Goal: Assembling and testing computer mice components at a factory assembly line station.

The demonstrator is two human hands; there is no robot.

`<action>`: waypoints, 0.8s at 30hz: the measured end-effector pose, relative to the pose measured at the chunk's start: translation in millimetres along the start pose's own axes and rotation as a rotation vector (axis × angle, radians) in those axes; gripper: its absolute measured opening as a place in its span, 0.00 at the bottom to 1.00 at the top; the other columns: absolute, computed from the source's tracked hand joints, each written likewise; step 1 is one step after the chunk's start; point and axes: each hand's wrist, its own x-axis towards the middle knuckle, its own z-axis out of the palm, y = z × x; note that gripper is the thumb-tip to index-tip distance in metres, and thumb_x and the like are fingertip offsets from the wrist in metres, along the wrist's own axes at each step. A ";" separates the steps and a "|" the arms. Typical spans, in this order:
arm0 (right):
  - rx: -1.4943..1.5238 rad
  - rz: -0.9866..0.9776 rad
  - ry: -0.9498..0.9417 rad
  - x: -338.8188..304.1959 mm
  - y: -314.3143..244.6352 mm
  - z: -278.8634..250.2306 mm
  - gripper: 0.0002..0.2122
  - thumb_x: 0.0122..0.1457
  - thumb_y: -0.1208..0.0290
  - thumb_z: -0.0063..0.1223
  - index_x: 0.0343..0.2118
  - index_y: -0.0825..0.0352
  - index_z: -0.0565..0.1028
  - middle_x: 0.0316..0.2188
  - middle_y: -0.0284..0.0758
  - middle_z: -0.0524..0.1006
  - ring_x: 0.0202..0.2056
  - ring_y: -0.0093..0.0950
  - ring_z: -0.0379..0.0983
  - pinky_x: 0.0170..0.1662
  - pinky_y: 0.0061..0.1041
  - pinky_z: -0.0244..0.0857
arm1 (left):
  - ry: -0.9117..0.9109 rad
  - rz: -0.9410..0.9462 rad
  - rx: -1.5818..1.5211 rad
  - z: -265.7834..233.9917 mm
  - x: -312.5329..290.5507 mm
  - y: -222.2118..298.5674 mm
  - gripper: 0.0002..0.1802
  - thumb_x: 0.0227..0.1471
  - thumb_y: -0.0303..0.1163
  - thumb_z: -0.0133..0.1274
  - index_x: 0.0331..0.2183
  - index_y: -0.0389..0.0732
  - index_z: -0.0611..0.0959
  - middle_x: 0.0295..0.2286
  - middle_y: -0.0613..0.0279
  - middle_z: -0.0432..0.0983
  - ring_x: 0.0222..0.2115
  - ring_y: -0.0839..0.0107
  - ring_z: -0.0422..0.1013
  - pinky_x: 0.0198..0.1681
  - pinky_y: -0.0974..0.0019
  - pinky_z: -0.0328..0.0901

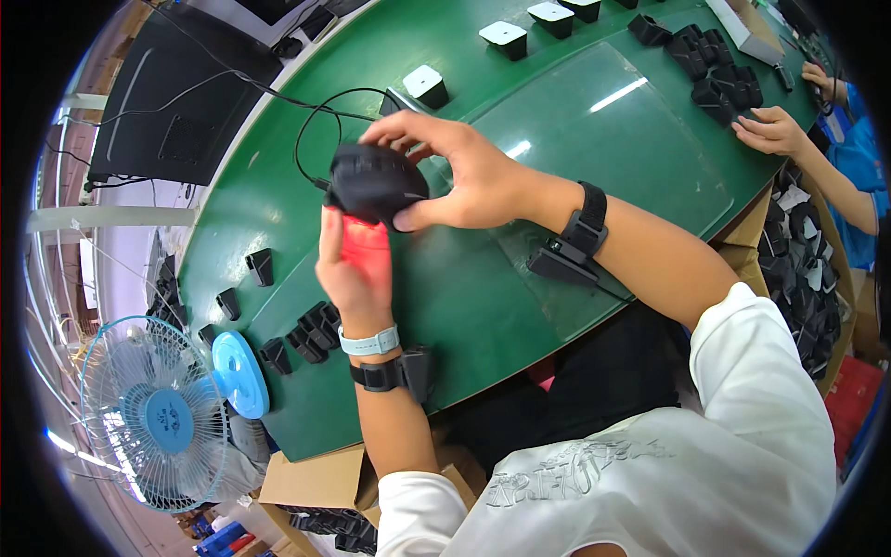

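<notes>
Above the green table I hold a black rounded corded device (379, 182), tilted and slightly blurred; its exact kind I cannot make out. My right hand (455, 167) is closed on its right side, thumb low and fingers over the top. From below, my left hand (357, 265) touches its underside, fingers partly hidden behind it. A red glow from the device lights the left palm. A black cable (311, 116) runs from its left end up toward the table's back edge. Just behind stands a black block with a white top (426, 85).
More white-topped black blocks (504, 39) line the far edge. Small black parts (314, 331) lie at the near left by a blue fan (167, 418). At the right, another person's hand (770, 130) is beside a cluster of black parts (713, 70). Boxes of black parts (803, 278) flank the table.
</notes>
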 end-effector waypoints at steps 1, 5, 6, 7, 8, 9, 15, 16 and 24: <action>-0.020 -0.025 -0.143 0.1 2.5 -6.2 0.31 0.41 0.74 0.69 0.54 0.62 0.74 0.48 0.36 0.76 0.51 0.34 0.72 0.57 0.33 0.66 | 0.073 -0.052 -0.199 -1.3 2.6 1.2 0.26 0.60 0.28 0.45 0.57 0.27 0.68 0.54 0.46 0.70 0.58 0.52 0.66 0.66 0.49 0.57; -0.050 -0.008 -0.814 -5.5 5.8 -1.9 0.28 0.35 0.76 0.53 0.46 0.59 0.81 0.46 0.34 0.76 0.51 0.39 0.67 0.56 0.36 0.61 | -0.003 -0.085 -0.129 -13.6 -2.3 8.9 0.24 0.47 0.21 0.50 0.49 0.32 0.72 0.41 0.49 0.72 0.45 0.54 0.70 0.55 0.48 0.65; -0.060 0.059 -0.986 -8.2 2.0 1.7 0.28 0.35 0.76 0.53 0.46 0.58 0.81 0.45 0.34 0.76 0.51 0.38 0.66 0.57 0.36 0.59 | 0.068 -0.050 -0.048 -0.8 -4.3 6.7 0.19 0.44 0.18 0.52 0.42 0.34 0.73 0.34 0.54 0.70 0.36 0.61 0.68 0.45 0.55 0.66; -0.192 0.041 -1.042 -14.0 -2.7 3.4 0.27 0.35 0.76 0.54 0.46 0.57 0.82 0.45 0.33 0.76 0.52 0.36 0.65 0.59 0.35 0.54 | 0.058 -0.039 -0.003 -2.1 -2.2 3.4 0.17 0.44 0.17 0.52 0.39 0.35 0.73 0.32 0.55 0.69 0.33 0.62 0.67 0.41 0.57 0.66; -0.188 0.038 -1.052 -14.8 -4.0 2.7 0.27 0.35 0.76 0.54 0.46 0.57 0.82 0.45 0.33 0.76 0.52 0.36 0.65 0.59 0.35 0.54 | 0.053 -0.020 0.045 -3.3 -1.5 2.0 0.15 0.43 0.16 0.52 0.37 0.35 0.73 0.30 0.57 0.69 0.31 0.64 0.66 0.37 0.59 0.65; -0.205 0.036 -1.085 -15.1 -4.9 2.5 0.27 0.35 0.76 0.54 0.46 0.58 0.82 0.46 0.33 0.76 0.52 0.36 0.65 0.60 0.35 0.52 | 0.062 -0.014 0.043 -5.5 -1.0 2.0 0.15 0.43 0.16 0.52 0.37 0.35 0.73 0.30 0.57 0.69 0.31 0.64 0.66 0.37 0.59 0.65; -0.005 0.129 -0.661 -5.4 0.5 -0.8 0.12 0.40 0.77 0.53 0.32 0.68 0.79 0.28 0.34 0.79 0.33 0.26 0.75 0.40 0.26 0.70 | -0.032 0.034 0.293 5.6 -5.7 -1.4 0.16 0.38 0.14 0.54 0.32 0.38 0.71 0.27 0.61 0.67 0.30 0.68 0.65 0.34 0.65 0.65; -0.017 0.216 -0.517 -3.8 -1.4 0.4 0.10 0.43 0.77 0.58 0.32 0.68 0.79 0.29 0.33 0.78 0.34 0.24 0.73 0.42 0.25 0.69 | -0.034 0.090 0.411 9.9 -7.0 -2.4 0.15 0.39 0.14 0.55 0.32 0.38 0.72 0.28 0.62 0.69 0.30 0.72 0.66 0.33 0.69 0.65; -0.246 0.245 -0.104 -7.5 11.5 20.6 0.08 0.61 0.70 0.60 0.33 0.71 0.78 0.28 0.36 0.80 0.30 0.23 0.75 0.36 0.24 0.69 | -0.063 0.386 1.208 22.1 -16.5 -15.1 0.20 0.45 0.27 0.64 0.37 0.34 0.73 0.26 0.46 0.74 0.24 0.56 0.72 0.30 0.59 0.68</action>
